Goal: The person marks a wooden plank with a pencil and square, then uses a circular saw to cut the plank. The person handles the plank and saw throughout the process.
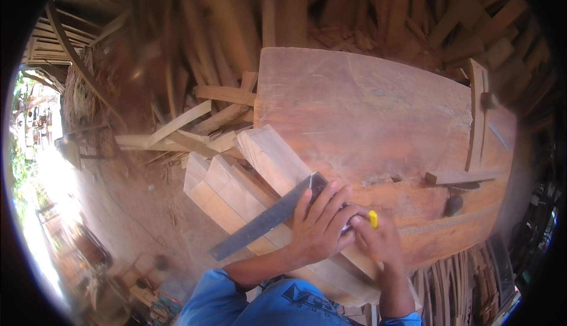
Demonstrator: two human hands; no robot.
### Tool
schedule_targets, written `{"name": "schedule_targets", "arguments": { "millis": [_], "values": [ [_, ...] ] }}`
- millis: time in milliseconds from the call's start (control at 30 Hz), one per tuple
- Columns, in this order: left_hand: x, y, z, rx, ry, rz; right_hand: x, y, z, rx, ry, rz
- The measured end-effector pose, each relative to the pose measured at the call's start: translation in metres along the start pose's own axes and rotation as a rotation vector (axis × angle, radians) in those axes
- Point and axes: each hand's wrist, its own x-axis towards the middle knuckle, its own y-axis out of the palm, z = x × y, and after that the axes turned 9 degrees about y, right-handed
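Observation:
A dark metal carpenter's square [260,224] lies slantwise over several pale wooden beams. My left hand [319,225] is laid over the square near its corner, fingers stretched forward and gripping it against the wood. Close beside it, my right hand [381,240] is closed around what looks like a yellow pencil [372,218]. Only the yellow end stands out above the fingers; its tip is hidden. One beam [274,156] reaches past the square onto the edge of the worktable, and another beam [221,199] lies alongside, nearer to me.
Beyond the beams spreads a broad, worn wooden worktable [354,107]. At its right side stands an upright wooden strip [477,119], with a short wood block [455,178] below it. Loose offcuts [201,119] are heaped at the left, and stacked planks [452,284] stand at lower right.

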Motion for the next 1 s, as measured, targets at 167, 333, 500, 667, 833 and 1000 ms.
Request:
{"name": "schedule_targets", "arguments": {
  "millis": [167, 333, 500, 667, 833, 1000],
  "values": [
    [0.005, 0.002, 0.005, -0.004, 0.004, -0.007, 0.014, -0.033, 0.011, 0.161, -0.126, -0.397],
    [0.005, 0.001, 0.005, -0.001, 0.020, 0.003, 0.013, -0.046, 0.058, 0.162, -0.226, -0.293],
    [0.007, 0.001, 0.005, -0.006, 0.022, -0.012, 0.032, -0.010, 0.101, -0.074, -0.261, -0.054],
    [0.010, 0.000, 0.004, -0.037, 0.009, -0.072, 0.061, 0.011, 0.129, -0.361, -0.237, 0.160],
    [0.007, 0.001, 0.006, -0.094, 0.038, -0.105, 0.083, 0.036, 0.131, -0.478, -0.352, 0.326],
    [0.003, 0.002, 0.005, -0.099, 0.025, -0.061, 0.090, 0.047, 0.131, -0.700, -0.339, 0.376]
  ]
}}
